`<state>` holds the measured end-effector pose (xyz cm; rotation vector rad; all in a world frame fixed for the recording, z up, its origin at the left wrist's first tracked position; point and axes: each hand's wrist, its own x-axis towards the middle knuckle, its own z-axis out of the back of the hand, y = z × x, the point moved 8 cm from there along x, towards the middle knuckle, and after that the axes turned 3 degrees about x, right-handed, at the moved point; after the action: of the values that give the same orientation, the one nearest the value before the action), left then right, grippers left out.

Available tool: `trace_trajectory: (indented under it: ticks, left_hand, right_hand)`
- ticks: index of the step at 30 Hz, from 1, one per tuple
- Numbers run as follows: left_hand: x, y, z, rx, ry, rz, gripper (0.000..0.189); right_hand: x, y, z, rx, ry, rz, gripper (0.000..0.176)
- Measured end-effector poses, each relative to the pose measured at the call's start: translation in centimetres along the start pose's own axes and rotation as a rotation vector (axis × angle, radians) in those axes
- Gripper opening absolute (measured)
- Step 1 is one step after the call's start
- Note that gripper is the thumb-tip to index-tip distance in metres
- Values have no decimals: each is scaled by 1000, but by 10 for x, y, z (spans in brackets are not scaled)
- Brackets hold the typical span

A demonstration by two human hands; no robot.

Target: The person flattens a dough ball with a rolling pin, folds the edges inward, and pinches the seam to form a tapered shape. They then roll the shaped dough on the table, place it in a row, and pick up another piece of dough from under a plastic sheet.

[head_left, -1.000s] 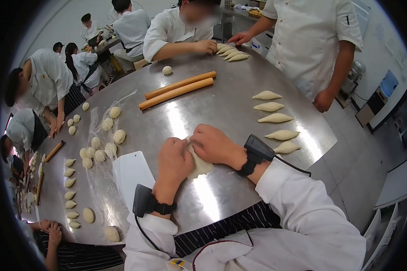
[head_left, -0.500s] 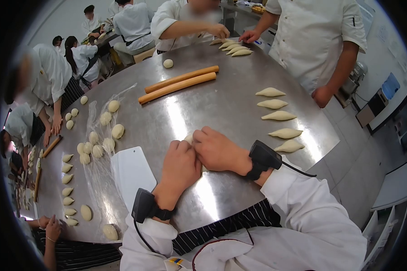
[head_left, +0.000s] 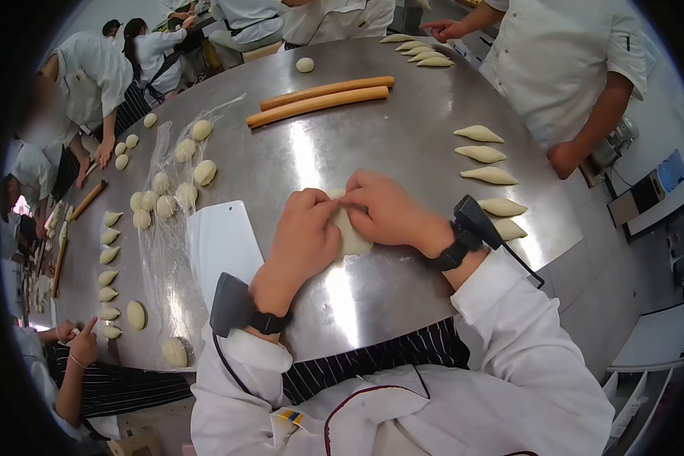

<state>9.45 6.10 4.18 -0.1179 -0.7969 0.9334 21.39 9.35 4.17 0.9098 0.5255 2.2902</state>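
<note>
Item: dough piece [head_left: 352,237], pale cream, smooth, flattened and mostly covered. It is lying on the steel table [head_left: 403,144] near the front edge, between our two hands. We are pinching its top edge: our left hand [head_left: 305,237] is closing over its left side and our right hand [head_left: 391,213] is gripping from the right, fingertips meeting.

- 9 o'clock, just beside: a white scraper [head_left: 224,243] is lying flat.
- 12 o'clock: two rolling pins [head_left: 323,99] are lying side by side.
- 2 o'clock: pointed shaped pieces [head_left: 490,175] are sitting in a column.
- 10 o'clock: dough balls [head_left: 176,190] are resting on plastic film.
</note>
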Motion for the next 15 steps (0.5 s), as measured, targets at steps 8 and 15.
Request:
trace_trajectory:
  ticks: [8,15]
  left_hand:
    - [0,-7,-5,59,70,-43,24]
    - [-1,0,3,-61,-110,-43,26]
  right_hand:
    - [-1,5,0,9,72,40,16]
    - [2,-9,13,159,16,-82,16]
